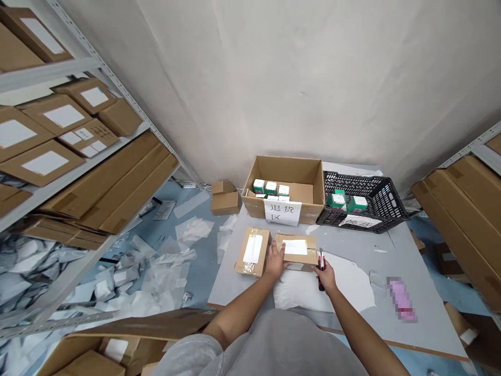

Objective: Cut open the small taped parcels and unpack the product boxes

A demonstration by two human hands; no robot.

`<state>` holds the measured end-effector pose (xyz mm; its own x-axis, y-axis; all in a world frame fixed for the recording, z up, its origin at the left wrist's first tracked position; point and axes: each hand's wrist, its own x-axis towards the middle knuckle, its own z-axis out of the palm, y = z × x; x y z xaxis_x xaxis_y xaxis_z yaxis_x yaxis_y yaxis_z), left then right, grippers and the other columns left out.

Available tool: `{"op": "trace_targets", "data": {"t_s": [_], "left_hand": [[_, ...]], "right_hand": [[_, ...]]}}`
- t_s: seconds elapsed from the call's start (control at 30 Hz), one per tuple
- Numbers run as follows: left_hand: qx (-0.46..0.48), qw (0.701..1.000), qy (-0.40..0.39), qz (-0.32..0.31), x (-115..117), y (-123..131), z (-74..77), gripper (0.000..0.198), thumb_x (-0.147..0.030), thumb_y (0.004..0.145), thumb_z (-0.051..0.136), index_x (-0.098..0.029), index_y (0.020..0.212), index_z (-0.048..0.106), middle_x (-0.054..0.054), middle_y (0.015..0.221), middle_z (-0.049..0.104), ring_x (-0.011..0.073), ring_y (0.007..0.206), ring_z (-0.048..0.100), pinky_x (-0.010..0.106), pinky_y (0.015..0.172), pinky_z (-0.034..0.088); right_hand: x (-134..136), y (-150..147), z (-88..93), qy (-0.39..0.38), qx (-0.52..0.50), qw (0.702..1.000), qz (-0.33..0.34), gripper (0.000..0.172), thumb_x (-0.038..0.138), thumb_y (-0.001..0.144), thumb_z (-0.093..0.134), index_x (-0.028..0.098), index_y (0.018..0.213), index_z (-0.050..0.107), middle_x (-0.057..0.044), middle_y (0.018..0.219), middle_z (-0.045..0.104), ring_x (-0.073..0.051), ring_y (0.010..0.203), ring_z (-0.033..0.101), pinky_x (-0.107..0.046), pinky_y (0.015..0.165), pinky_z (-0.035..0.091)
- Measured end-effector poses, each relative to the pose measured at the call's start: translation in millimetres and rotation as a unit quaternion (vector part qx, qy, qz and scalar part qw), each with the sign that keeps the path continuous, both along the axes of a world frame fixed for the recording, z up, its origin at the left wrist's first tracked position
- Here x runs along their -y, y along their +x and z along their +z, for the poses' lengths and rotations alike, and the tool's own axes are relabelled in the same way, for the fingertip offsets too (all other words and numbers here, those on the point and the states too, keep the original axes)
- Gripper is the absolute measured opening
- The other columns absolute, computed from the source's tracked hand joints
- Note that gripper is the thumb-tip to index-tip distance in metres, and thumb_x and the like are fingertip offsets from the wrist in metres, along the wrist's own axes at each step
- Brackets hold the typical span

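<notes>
Two small taped cardboard parcels with white labels lie side by side on a grey table [407,261]. My left hand [276,261] rests flat, fingers stretched, on the left end of the right-hand parcel [297,248]. The other parcel [252,251] sits just left of that hand. My right hand [326,275] is closed around a red-and-black utility knife [320,261], whose tip is at the right end of the right-hand parcel. A white plastic mailer bag [352,287] lies under and in front of the hands.
An open cardboard box [285,172] with small green-and-white boxes and a paper sign stands at the back of the table, a black plastic crate [376,198] beside it. Metal shelves [47,68] with cartons flank both sides. Torn packaging covers the floor at left. A pink object [401,298] lies at right.
</notes>
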<state>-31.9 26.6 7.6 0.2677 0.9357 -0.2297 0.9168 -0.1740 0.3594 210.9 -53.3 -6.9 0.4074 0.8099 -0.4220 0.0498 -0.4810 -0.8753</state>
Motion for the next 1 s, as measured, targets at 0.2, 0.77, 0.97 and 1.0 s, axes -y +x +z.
{"op": "trace_targets", "data": {"t_s": [0.2,0.77,0.97,1.0], "left_hand": [[0.033,0.999,-0.039,0.012,14.5,-6.1,11.2,0.097,-0.069,0.084,0.077,-0.032,0.166,0.041,0.017,0.178,0.025,0.0413,0.148,0.052,0.05,0.114,0.049],[0.005,0.97,-0.209,0.128,-43.0,29.8,9.7,0.093,-0.083,0.074,0.073,-0.017,0.139,0.062,0.022,0.146,0.065,0.0406,0.131,0.066,0.043,0.099,0.054],[0.117,0.97,-0.143,0.16,-19.0,12.2,-13.1,0.074,-0.067,0.089,0.07,-0.023,0.147,0.054,0.015,0.155,0.059,0.0337,0.135,0.064,0.04,0.106,0.053],[0.147,0.965,-0.128,0.176,-10.2,7.6,-19.5,0.075,-0.065,0.092,0.068,-0.024,0.152,0.048,0.016,0.159,0.056,0.0326,0.137,0.063,0.04,0.108,0.052]], "right_hand": [[27.3,11.9,14.7,0.004,0.028,0.999,-0.019,0.054,0.064,0.065,0.083,0.021,0.095,0.068,-0.008,0.09,0.078,-0.026,0.078,0.072,-0.031,0.053,0.056],[42.3,30.4,8.6,-0.016,-0.041,0.999,0.026,0.069,0.056,0.065,0.085,0.021,0.122,0.071,-0.012,0.121,0.08,-0.031,0.097,0.076,-0.03,0.053,0.057],[76.1,28.9,-10.2,-0.037,0.047,0.994,0.092,0.062,0.054,0.062,0.085,0.021,0.113,0.071,-0.005,0.091,0.078,-0.025,0.074,0.07,-0.03,0.052,0.054],[80.3,28.0,-13.3,-0.038,0.061,0.993,0.098,0.061,0.053,0.062,0.084,0.021,0.112,0.071,-0.005,0.09,0.078,-0.025,0.074,0.07,-0.031,0.053,0.055]]}}
